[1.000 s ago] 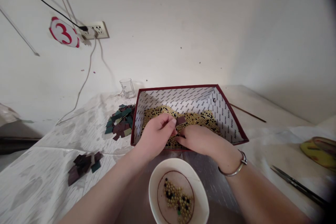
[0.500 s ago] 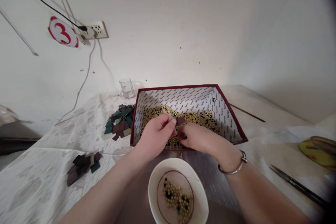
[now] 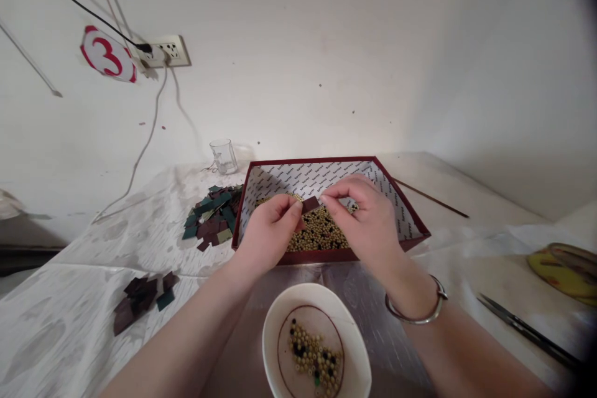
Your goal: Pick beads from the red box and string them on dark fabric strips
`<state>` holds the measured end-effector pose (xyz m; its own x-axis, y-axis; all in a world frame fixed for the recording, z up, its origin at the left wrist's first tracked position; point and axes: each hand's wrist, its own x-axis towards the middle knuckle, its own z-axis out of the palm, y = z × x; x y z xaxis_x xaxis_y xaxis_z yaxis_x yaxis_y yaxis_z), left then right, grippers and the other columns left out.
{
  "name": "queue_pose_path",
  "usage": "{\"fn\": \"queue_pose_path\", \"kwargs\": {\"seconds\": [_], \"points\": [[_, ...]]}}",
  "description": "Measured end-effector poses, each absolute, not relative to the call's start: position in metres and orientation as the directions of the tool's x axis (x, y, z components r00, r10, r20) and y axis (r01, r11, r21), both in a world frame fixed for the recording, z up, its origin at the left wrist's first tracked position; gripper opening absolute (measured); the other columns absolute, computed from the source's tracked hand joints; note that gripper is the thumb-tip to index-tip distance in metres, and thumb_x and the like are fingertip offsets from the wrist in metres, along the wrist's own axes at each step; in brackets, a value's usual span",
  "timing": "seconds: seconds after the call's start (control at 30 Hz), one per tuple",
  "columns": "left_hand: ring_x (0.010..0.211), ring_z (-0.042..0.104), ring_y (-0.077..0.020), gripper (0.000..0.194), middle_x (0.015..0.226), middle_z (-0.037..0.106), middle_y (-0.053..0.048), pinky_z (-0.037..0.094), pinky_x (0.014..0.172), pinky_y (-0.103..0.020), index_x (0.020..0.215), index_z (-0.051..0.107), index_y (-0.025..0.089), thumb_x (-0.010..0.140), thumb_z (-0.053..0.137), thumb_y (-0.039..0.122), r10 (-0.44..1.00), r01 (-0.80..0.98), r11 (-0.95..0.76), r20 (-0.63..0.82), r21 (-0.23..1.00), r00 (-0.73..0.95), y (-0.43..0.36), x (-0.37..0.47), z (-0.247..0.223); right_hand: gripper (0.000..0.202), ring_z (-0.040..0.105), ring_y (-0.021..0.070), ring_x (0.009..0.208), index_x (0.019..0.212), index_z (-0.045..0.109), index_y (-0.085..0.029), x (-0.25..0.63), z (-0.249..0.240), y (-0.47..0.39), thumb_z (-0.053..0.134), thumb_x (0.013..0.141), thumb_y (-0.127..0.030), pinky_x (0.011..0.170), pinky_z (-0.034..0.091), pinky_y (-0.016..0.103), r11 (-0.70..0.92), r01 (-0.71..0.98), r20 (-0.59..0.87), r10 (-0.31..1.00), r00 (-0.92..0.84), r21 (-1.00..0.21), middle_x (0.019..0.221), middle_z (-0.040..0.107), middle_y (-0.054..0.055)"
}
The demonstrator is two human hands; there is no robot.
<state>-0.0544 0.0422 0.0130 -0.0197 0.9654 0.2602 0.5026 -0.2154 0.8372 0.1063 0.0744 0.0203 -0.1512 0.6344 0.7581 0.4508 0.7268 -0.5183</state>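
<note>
Pinching a flat maroon rectangle point(image 3: 310, 204) — left hand point(image 3: 268, 230); right hand point(image 3: 369, 219), thumb and forefinger together, over round beads point(image 3: 323, 229).

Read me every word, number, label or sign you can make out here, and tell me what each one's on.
"3": in red on the red-edged white paper sign on the pale wall.
Unreadable: the small dark word repeated across the white inner lining of the dark red rectangular box; its letters are too small and blurred.
I can make out no other text.
</note>
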Motion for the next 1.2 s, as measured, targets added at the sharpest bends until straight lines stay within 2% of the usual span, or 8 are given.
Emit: {"fn": "queue_pose_path", "kwargs": {"seconds": [0.13, 0.43, 0.57, 0.73, 0.93, 1.2], "points": [[0.06, 0.046, -0.0113, 0.033, 0.063, 0.053, 0.001, 0.034, 0.057, -0.023, 0.068, 0.051, 0.018, 0.088, 0.038, 0.042, 0.964, 0.486, -0.245, 0.263, 0.839, 0.032, 0.042, -0.054, 0.015, 0.009, 0.052, 0.0158, 0.08, 0.072, 0.06, -0.021, 0.099, 0.013, 0.073, 0.057, 0.081, -0.022, 0.077, 0.042, 0.03, 0.792, 0.467, 0.806, 0.542, -0.239, -0.395, 0.076, 0.058, 0.001], [0.063, 0.046, -0.0117, 0.032, 0.064, 0.053, 0.001, 0.034, 0.058, -0.023, 0.068, 0.051, 0.018, 0.088, 0.037, 0.038, 0.959, 0.474, -0.274, 0.277, 0.836, 0.066, 0.042, -0.054, 0.016, 0.015, 0.049, 0.0183, 0.081, 0.07, 0.059, -0.019, 0.096, 0.006, 0.075, 0.054, 0.083, -0.024, 0.077, 0.038, 0.033, 0.765, 0.578, 0.793, 0.526, -0.306, -0.284, 0.075, 0.06, 0.003], [0.061, 0.044, -0.0113, 0.034, 0.064, 0.052, 0.001, 0.035, 0.058, -0.023, 0.067, 0.05, 0.018, 0.088, 0.037, 0.04, 0.96, 0.483, -0.272, 0.272, 0.832, 0.07, 0.042, -0.055, 0.015, 0.017, 0.049, 0.0184, 0.079, 0.068, 0.058, -0.019, 0.096, 0.006, 0.074, 0.052, 0.084, -0.024, 0.076, 0.038, 0.033, 0.729, 0.614, 0.782, 0.558, -0.277, -0.303, 0.074, 0.059, 0.003], [0.063, 0.045, -0.0117, 0.032, 0.063, 0.051, 0.001, 0.035, 0.059, -0.023, 0.067, 0.05, 0.018, 0.087, 0.038, 0.038, 0.959, 0.463, -0.272, 0.276, 0.844, 0.06, 0.042, -0.054, 0.015, 0.015, 0.05, 0.0185, 0.08, 0.07, 0.058, -0.019, 0.094, 0.005, 0.075, 0.052, 0.083, -0.023, 0.077, 0.039, 0.033, 0.758, 0.589, 0.775, 0.541, -0.327, -0.281, 0.075, 0.059, 0.003], [0.061, 0.046, -0.0118, 0.032, 0.063, 0.053, 0.001, 0.036, 0.058, -0.023, 0.068, 0.051, 0.018, 0.087, 0.039, 0.04, 0.967, 0.457, -0.241, 0.254, 0.856, 0.035, 0.042, -0.055, 0.013, 0.009, 0.052, 0.018, 0.083, 0.078, 0.06, -0.02, 0.095, 0.009, 0.076, 0.052, 0.08, -0.016, 0.08, 0.04, 0.032, 0.76, 0.545, 0.743, 0.583, -0.33, -0.354, 0.08, 0.061, 0.003], [0.063, 0.049, -0.0125, 0.033, 0.065, 0.055, 0.0, 0.037, 0.059, -0.024, 0.068, 0.052, 0.018, 0.088, 0.038, 0.041, 0.962, 0.486, -0.253, 0.272, 0.836, 0.033, 0.043, -0.057, 0.014, 0.009, 0.051, 0.0178, 0.083, 0.074, 0.057, -0.02, 0.097, 0.012, 0.074, 0.052, 0.081, -0.017, 0.079, 0.04, 0.031, 0.739, 0.553, 0.703, 0.622, -0.345, -0.384, 0.08, 0.059, 0.003]]}}
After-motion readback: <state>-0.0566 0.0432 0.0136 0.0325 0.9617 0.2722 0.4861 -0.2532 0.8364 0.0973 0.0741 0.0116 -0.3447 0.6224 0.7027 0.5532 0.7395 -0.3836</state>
